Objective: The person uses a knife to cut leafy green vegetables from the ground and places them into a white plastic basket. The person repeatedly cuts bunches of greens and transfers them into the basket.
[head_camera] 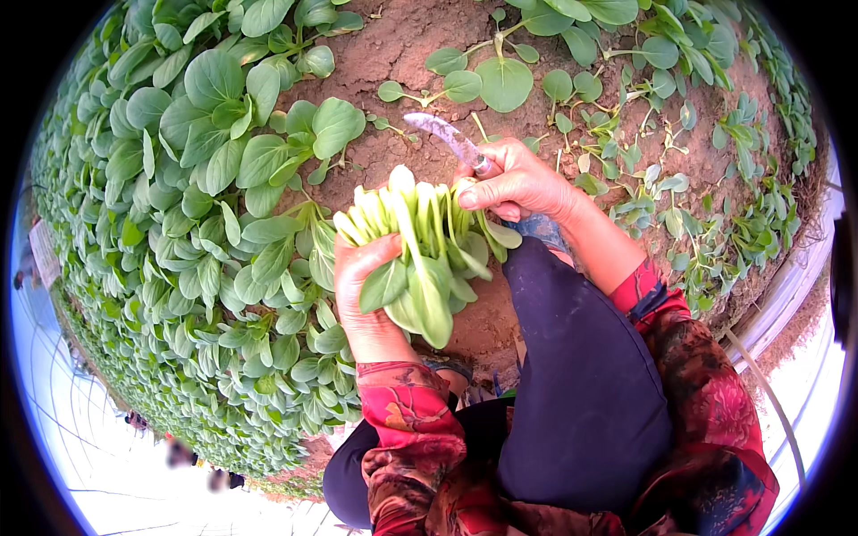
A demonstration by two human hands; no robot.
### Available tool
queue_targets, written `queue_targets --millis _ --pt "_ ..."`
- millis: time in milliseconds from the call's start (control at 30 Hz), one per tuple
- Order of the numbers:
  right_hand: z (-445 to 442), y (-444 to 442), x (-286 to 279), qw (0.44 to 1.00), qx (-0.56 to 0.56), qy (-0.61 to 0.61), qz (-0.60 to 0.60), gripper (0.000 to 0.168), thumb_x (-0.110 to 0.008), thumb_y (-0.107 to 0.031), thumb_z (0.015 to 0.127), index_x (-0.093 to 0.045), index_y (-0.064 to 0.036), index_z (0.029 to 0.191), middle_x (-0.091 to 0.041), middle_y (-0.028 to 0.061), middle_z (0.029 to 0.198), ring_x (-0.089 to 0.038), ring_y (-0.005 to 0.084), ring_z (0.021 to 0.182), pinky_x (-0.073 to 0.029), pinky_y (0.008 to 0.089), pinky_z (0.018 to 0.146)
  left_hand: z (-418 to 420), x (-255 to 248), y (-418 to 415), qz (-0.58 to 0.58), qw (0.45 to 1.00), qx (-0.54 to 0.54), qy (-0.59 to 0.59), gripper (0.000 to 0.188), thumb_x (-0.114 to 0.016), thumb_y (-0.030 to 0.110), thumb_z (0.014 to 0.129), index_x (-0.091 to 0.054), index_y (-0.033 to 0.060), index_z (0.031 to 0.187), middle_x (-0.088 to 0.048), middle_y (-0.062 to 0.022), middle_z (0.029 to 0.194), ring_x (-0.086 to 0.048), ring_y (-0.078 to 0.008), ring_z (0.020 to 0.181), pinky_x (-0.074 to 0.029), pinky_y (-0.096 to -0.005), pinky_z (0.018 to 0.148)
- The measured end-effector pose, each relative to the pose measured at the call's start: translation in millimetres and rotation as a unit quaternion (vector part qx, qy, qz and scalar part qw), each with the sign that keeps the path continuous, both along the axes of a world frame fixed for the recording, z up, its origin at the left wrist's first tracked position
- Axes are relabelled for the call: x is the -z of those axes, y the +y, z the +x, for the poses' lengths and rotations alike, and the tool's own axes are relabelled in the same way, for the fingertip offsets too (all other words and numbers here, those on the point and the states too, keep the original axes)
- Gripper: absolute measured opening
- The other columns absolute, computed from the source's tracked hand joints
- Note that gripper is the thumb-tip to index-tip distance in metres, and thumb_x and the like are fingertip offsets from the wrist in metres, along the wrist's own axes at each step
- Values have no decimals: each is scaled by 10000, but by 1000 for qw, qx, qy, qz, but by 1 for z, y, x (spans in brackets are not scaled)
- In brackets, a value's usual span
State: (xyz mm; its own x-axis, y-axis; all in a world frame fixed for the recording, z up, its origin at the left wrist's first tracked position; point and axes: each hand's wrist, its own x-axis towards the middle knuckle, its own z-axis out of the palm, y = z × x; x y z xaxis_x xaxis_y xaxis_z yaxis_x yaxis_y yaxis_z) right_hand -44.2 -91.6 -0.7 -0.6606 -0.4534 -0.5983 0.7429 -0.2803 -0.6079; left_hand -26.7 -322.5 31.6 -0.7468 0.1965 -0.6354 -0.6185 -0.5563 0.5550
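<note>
My left hand (369, 268) grips a thick bunch of leafy greens (425, 221), probably young bok choy. Its pale stem ends point up and away from me, and the leaves hang down towards my lap. In my right hand (516, 184) is a small curved knife (446, 137), its spotted blade pointing up and left, clear of the bunch. The handle is mostly hidden in my fist. My right thumb and fingers also touch the stems at the bunch's right side.
Dense rows of growing greens (214, 154) fill the left. Ahead lies cracked brown soil (375, 60), with scattered plants (503, 80) at the top and right. My bent knee (583, 375) rises close below my right forearm. Distant people appear at lower left, near white greenhouse sheeting (120, 462).
</note>
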Motion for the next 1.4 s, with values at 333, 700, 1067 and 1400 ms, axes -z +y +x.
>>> queue_targets --millis 333,700,1067,1400 --pt "4 -24 3 972 194 -120 -57 222 -682 -175 860 -508 -84 965 -440 -30 602 -368 52 369 -260 210 319 7 15 32 -24 1000 1 -20 464 -701 -28 716 -570 -30 1161 -645 -118 1058 -641 -205 926 -507 -331 860" --pt "1 -17 2 984 172 -47 4 247 -699 -206 856 -564 -55 998 -473 -26 575 -409 47 391 -279 210 343 -2 15 41 -77 997 -6 -8 419 -695 -33 738 -570 -33 1138 -650 -101 1030 -641 -181 888 -516 -310 832" --pt "-2 -21 -9 975 224 -16 2 267 -719 -178 845 -563 -7 978 -558 -5 666 -440 41 408 -330 204 349 -11 10 49 -57 994 12 92 568 -756 -11 689 -508 2 1200 -605 -76 1089 -603 -157 944 -492 -310 874" --pt "-18 -28 0 983 167 4 80 350 -579 -320 937 -488 -70 1164 -441 -28 678 -411 48 447 -342 215 369 -83 12 2 -149 977 125 86 533 -687 -90 678 -530 -12 1181 -648 -75 1029 -633 -156 892 -519 -305 819"
